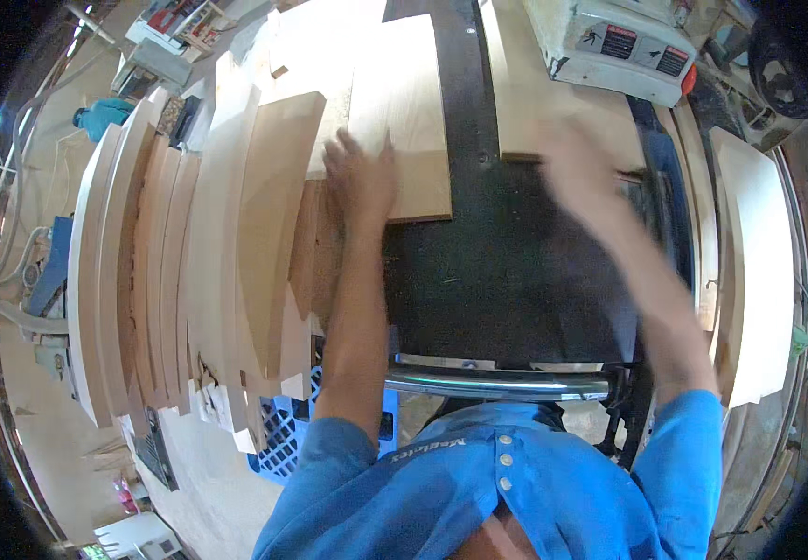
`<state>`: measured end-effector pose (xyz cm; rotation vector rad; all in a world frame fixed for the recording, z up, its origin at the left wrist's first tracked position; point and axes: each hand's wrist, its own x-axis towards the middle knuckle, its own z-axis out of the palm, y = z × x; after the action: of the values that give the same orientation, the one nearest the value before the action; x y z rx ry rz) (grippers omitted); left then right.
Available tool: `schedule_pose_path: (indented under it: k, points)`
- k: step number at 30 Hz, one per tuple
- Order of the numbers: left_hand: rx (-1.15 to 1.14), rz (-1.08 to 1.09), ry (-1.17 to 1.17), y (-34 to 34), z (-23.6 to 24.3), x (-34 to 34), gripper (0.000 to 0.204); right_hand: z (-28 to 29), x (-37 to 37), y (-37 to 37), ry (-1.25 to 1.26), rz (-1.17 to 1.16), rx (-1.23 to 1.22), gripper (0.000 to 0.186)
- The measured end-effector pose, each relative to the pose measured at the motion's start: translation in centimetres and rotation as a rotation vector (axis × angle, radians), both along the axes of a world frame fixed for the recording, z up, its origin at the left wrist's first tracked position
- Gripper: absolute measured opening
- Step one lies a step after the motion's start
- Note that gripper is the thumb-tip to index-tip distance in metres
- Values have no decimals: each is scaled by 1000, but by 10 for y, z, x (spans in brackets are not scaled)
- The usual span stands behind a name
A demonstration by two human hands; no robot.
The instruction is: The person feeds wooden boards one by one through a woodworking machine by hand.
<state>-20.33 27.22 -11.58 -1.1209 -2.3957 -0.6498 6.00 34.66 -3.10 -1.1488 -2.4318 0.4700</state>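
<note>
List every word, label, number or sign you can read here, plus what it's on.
Blue shirt, chest: one line of pale lettering; wording not copied here.
White machine housing, left: black label with red band and pictogram; small print too small to read.
Same housing, right: similar label; small print also unreadable.
Pale board at the left hand: no lettering I can make out.

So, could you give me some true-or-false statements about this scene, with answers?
The bare left hand is over pale, flat wooden boards. True.
The bare right hand looks sharp. False: the right hand is blurred.
The buttoned cloth shirt is red. False: the shirt is blue.
A white, boxy machine part shows at the picture's upper right. True.
The blue latticed plastic pallet is in the picture's right half. False: the pallet is in the left half.
</note>
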Motion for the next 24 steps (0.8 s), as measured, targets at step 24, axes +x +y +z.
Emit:
schedule_pose_path:
  k: [24]
  points:
    - [-459, -831, -861, -96, 30, 203, 80, -15, 156, -259, -595, -55, 235, 43]
